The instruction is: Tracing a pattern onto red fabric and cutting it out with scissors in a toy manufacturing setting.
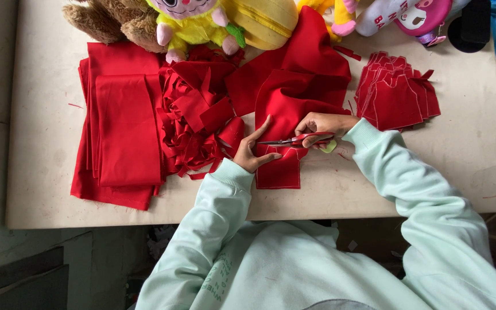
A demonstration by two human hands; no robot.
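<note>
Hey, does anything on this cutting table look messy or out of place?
Only the heap of red offcuts in the middle: tangled strips, unlike the folded red fabric left of it and the stacked cut pieces on the right.

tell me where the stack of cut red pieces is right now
In the head view the stack of cut red pieces lies on the table, right of centre, just beyond the right hand with the scissors.

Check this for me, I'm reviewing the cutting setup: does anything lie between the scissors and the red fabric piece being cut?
Nothing visible does. The scissors in the right hand lie directly on the red fabric piece, which the left hand presses flat.
</note>
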